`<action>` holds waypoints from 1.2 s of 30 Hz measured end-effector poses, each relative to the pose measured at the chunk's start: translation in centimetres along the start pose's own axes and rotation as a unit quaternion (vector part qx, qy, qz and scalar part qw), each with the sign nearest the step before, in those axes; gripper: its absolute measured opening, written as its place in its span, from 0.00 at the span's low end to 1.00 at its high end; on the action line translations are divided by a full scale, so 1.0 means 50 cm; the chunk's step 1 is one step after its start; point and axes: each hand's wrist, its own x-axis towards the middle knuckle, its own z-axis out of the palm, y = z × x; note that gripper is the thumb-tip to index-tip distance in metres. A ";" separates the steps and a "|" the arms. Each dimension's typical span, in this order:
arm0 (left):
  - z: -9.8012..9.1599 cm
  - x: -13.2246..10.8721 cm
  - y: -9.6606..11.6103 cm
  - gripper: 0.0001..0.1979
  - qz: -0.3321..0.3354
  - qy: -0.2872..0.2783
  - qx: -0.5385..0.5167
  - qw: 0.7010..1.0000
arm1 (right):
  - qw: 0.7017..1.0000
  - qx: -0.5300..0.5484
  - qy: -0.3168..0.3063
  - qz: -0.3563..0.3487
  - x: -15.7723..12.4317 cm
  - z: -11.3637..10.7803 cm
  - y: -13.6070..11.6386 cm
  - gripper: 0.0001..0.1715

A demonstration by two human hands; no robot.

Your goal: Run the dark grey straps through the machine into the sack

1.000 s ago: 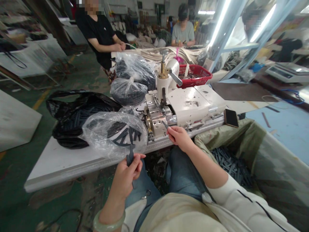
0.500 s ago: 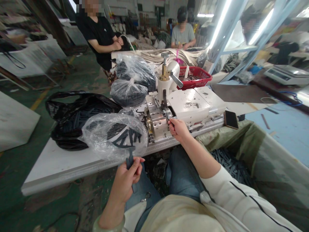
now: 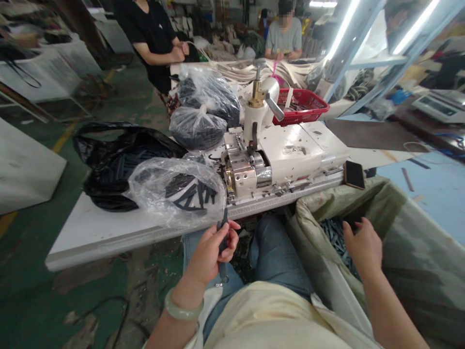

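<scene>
My left hand is closed around dark blue-grey strips in front of the table edge, their ends poking out above and below the fingers. My right hand hangs over the fabric-lined bin with thumb and fingers apart and nothing visible between them. Many similar strips lie inside that bin. On the table stands a white machine with a metal head, untouched by either hand. To its left, a clear plastic bag holds more strips.
A black bag full of strips sits at the table's left, with tied clear bags behind. A phone lies by the bin. Beyond the machine are a red basket and two people at work; another is partly visible at right.
My right hand has left the machine's head and moved right, over the bin, its fingers now apart. My left hand has shifted right, still gripping strips. The view has shifted slightly.
</scene>
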 end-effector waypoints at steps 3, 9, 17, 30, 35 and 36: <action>0.029 0.009 -0.013 0.14 -0.026 -0.036 0.035 0.998 | 0.941 0.267 -0.205 -0.025 -0.054 0.000 -0.122 0.30; 0.057 -0.010 -0.032 0.13 -0.075 -0.070 0.075 0.992 | 0.631 0.565 -0.526 -0.081 -0.189 0.028 -0.421 0.25; -0.011 -0.052 -0.017 0.15 -0.082 -0.022 0.034 0.996 | 0.600 0.679 -0.422 0.004 -0.182 0.064 -0.463 0.19; 0.016 0.001 -0.053 0.21 -0.094 -0.017 0.019 0.995 | 0.460 0.722 -0.516 0.027 -0.194 0.065 -0.460 0.20; 0.004 0.000 -0.051 0.20 -0.075 0.000 0.034 0.997 | 0.614 0.682 -0.392 0.063 -0.086 0.085 -0.517 0.21; 0.000 -0.002 -0.050 0.20 -0.075 -0.001 0.034 0.997 | 0.625 0.675 -0.385 0.074 -0.061 0.089 -0.529 0.20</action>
